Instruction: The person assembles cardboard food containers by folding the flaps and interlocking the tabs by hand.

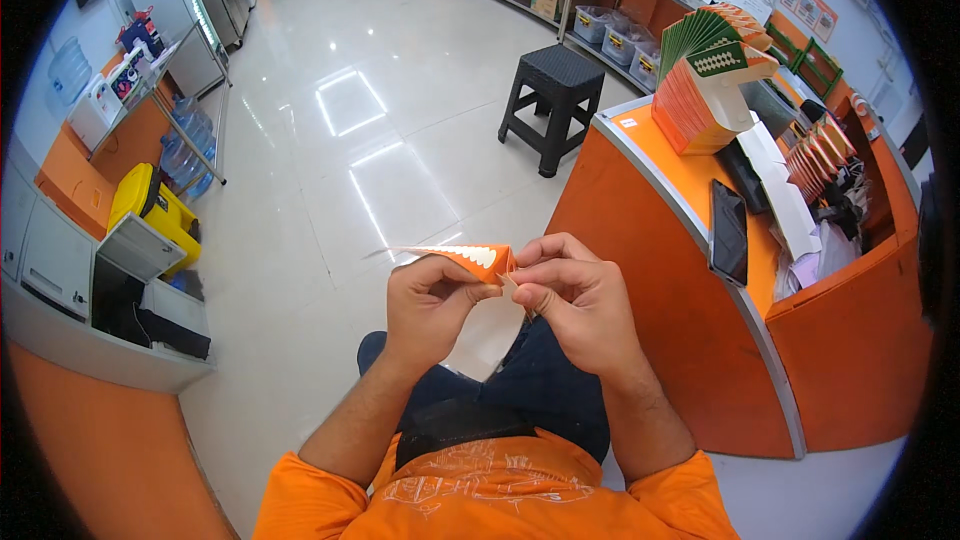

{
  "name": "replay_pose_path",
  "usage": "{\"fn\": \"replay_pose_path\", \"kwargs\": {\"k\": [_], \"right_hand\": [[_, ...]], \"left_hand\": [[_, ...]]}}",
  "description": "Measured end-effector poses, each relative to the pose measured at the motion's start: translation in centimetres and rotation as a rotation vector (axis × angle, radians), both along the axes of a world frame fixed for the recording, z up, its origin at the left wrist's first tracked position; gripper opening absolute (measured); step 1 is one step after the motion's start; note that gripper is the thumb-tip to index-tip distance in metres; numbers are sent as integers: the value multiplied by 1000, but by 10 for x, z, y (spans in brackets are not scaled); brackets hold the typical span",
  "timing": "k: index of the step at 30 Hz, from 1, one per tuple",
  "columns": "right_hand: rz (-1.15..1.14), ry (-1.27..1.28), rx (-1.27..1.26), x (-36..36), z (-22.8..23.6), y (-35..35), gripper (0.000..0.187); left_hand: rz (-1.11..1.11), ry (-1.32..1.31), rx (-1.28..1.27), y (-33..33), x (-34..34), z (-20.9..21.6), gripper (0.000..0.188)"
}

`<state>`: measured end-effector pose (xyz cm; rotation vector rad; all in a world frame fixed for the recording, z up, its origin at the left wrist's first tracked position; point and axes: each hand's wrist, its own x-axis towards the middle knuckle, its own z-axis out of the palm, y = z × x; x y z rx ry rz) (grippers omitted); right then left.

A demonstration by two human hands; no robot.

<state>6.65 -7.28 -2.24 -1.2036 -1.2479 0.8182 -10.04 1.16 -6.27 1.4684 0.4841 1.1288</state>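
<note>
Above my lap I hold a partly folded paper food carton (486,338), orange with a white scalloped pattern outside and plain white inside. My left hand (430,305) pinches its near left part between thumb and fingers. At its right corner, the fingertips of my right hand (575,298) press small folded flaps together. Both hands are closed and almost touch each other. My fingers cover parts of the flaps. On the counter to my right stands a pile of similar cartons (690,110), with green and orange ones fanned out on top.
The orange counter (680,190) curves along my right, with a black phone (728,232) near its edge. Beyond it stands a black stool (553,105). Shelves with plastic bins (620,40) line the far right. On the left are a yellow bin (155,208) and an open-doored cabinet (60,250).
</note>
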Motion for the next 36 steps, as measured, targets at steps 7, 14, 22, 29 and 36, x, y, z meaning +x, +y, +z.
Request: {"fn": "replay_pose_path", "kwargs": {"k": [7,14,22,29,36], "right_hand": [[32,2,-42,5,4,2,15],[-32,-42,-8,-1,-1,3,16],[-135,-118,79,-11,-7,5,16],[-194,-108,78,-16,-12,7,15],[-363,-145,231,-24,-25,21,14]], "left_hand": [[-11,-1,-6,0,2,1,17],[18,37,24,1,3,1,19],[40,29,33,2,2,0,20],[75,113,135,2,3,4,21],[178,183,160,-14,19,8,33]]}}
